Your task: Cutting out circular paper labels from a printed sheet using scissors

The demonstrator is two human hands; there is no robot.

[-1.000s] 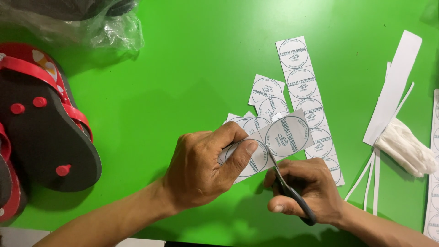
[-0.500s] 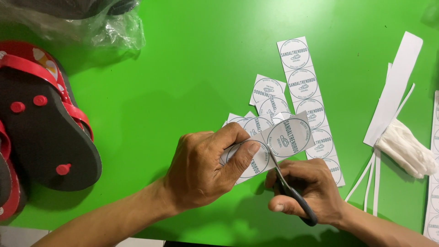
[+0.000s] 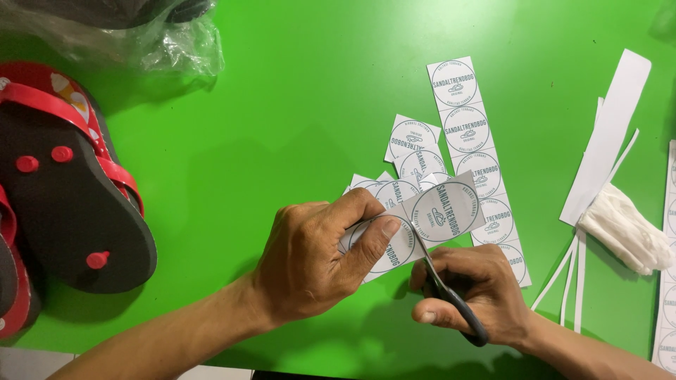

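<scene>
Mid-cut on label strip (image 3: 412,222), held above green table (image 3: 296,127), bottom centre of view. Left hand (image 3: 317,264) closed around strip's left end, thumb pressed on top, fingers curled beneath. Right hand (image 3: 472,295) wrapped through scissors (image 3: 447,288) handles, blades parted slightly, biting between two round labels; rightmost label (image 3: 443,211) nearly separated, tilted up. Blade tips mostly hidden behind paper, exact bite depth unclear.

Done so far, judging by layout: several single labels (image 3: 412,137) lying loose just above the hands, overlapping. Trimmed white offcuts (image 3: 605,141) and thin slivers (image 3: 574,274) well to the right, beside crumpled white cloth (image 3: 627,229).

Left to do: long uncut strip (image 3: 475,151) flat on table, touching the loose pile, running under held strip. Another sheet edge (image 3: 665,281) at far right, partly out of frame. Roughly early-to-middle progress, more uncut than cut.

Elsewhere: red-strapped black sandals (image 3: 63,197) at left edge, clear plastic bag (image 3: 127,39) top left, both well apart from work.
</scene>
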